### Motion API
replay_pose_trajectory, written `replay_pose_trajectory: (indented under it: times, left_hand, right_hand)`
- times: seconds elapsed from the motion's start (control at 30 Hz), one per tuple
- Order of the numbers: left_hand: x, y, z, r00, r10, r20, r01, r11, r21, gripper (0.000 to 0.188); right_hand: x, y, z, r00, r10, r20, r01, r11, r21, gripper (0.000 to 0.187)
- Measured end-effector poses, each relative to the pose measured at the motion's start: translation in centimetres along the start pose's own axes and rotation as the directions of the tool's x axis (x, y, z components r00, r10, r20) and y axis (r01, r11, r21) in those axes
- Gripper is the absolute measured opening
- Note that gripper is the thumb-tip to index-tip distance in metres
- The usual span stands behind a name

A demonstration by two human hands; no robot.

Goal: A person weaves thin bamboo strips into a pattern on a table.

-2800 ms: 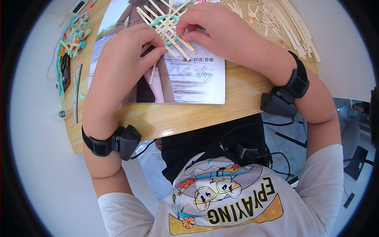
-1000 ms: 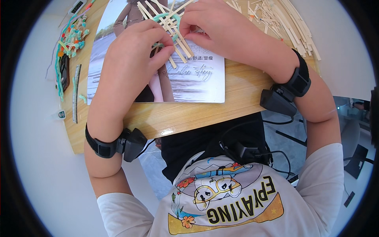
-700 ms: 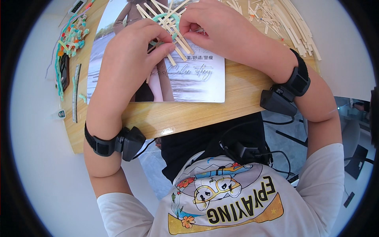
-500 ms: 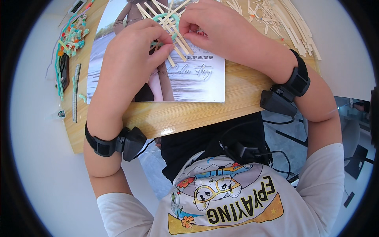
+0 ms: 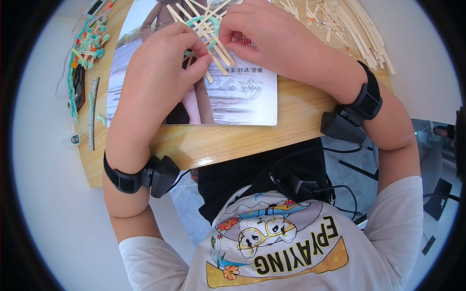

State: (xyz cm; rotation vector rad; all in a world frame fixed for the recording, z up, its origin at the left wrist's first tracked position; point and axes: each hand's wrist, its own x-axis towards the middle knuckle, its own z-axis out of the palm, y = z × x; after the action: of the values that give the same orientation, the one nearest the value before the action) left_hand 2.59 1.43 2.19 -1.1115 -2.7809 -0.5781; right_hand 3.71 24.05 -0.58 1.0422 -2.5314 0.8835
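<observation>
A lattice of crossed flat wooden sticks with a mint-green pipe cleaner ring woven through it lies between my hands, over a photo-printed sheet. At its lower left, the thumb and index finger of my left hand are closed on the stick lattice. My right hand is at the lattice's right side, fingertips pinched together near the ring's edge. What those right fingertips hold, if anything, is too small to make out. The far ends of the sticks reach the top of the picture.
On the left of the wooden table lie a stick-and-pipe-cleaner model, a ruler, a dark tool and a small bottle. Long wooden strips and short stick pieces lie at the far right.
The lattice has shifted very slightly to the left and turned a little. Both hands keep almost the same places and grips.
</observation>
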Motion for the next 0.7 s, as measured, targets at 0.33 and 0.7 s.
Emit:
replay_pose_trajectory:
  times: [0.33, 0.7]
  left_hand:
    - [0.2, -0.1, 0.5, 0.996, 0.049, -0.080, -0.048, 0.999, 0.011, 0.012]
    - [0.1, -2.3, -0.7, 0.998, 0.021, -0.054, -0.033, 0.975, -0.220, 0.012]
  right_hand:
    - [0.0, 0.7, 1.3, 0.994, -0.048, -0.094, 0.045, 0.998, -0.036, 0.010]
    - [-0.3, 1.2, 1.7, 0.996, -0.012, -0.093, 0.006, 0.998, -0.062, 0.010]
